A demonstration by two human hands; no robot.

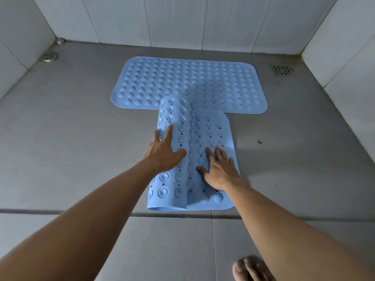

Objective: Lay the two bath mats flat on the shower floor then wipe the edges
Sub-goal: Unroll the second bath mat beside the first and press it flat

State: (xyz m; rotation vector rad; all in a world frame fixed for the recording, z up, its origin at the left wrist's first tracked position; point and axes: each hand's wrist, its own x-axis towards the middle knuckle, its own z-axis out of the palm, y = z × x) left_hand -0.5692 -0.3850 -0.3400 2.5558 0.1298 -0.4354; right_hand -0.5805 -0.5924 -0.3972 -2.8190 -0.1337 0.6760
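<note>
One light blue bath mat lies flat across the grey shower floor, its long side toward the back wall. A second blue bath mat lies lengthwise in front of it, its far end overlapping the first mat's front edge. The second mat's left half is curled over into a roll, suction cups facing up. My left hand rests on that roll with fingers spread. My right hand presses flat on the unrolled right half.
A round metal drain sits in the back left corner and a square drain at the back right. White tiled walls enclose three sides. A dark floor joint runs across in front of the mat. Bare toes show at the bottom.
</note>
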